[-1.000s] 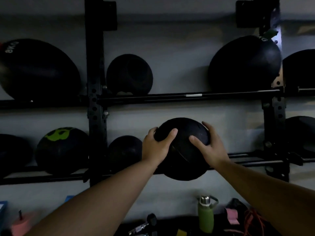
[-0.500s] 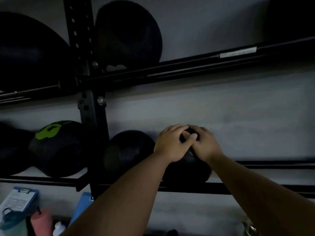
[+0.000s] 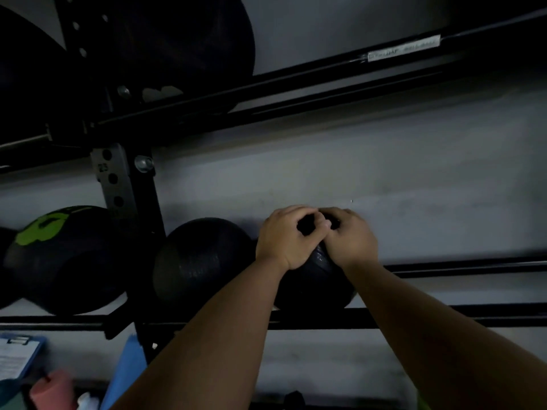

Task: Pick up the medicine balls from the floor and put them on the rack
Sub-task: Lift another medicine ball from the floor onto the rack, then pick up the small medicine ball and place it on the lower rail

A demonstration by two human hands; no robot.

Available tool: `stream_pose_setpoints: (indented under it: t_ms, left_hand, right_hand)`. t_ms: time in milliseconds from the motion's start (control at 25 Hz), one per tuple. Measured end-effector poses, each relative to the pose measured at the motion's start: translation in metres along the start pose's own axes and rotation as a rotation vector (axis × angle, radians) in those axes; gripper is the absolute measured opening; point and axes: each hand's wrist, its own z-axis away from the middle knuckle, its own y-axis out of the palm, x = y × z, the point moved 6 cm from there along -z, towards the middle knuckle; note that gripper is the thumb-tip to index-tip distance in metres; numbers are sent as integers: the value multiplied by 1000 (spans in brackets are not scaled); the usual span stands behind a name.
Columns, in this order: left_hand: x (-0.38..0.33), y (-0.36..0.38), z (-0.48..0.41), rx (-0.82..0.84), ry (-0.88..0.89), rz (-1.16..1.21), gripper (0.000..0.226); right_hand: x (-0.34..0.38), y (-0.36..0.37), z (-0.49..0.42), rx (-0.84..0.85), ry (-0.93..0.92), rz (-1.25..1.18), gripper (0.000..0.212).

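Note:
A black medicine ball (image 3: 313,285) rests on the lower rails of the black rack (image 3: 444,319), against the grey wall. My left hand (image 3: 284,239) and my right hand (image 3: 350,241) lie side by side over its top, fingers curled onto it and touching each other. To its left on the same rails sits another black ball (image 3: 201,261), close beside it. My forearms hide the lower front of the ball under my hands.
A black ball with a green mark (image 3: 59,258) sits left of the rack's upright post (image 3: 124,184). Large black balls (image 3: 183,45) fill the upper shelf. Below left are a clipboard (image 3: 17,356), a blue pad (image 3: 127,371) and a pink roll (image 3: 53,392).
The ball went from held in front of the rack to resting on the lower rails. My hands slid from its sides to its top. The view moved closer and lower.

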Motion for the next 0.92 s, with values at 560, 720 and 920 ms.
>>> stream_pose_setpoints:
  t_ms: [560,720,920]
  left_hand:
    - [-43,-165,181,249,1,0,22]
    - [-91,-221,229,275,67,23,19]
    - [-162,-252,290,404,111,67,24]
  right_hand:
    - [117,-166,192,354,100,679,47]
    - [180,-218,266,289,108,804,42]
    - [242,-286,353,244,209,781,36]
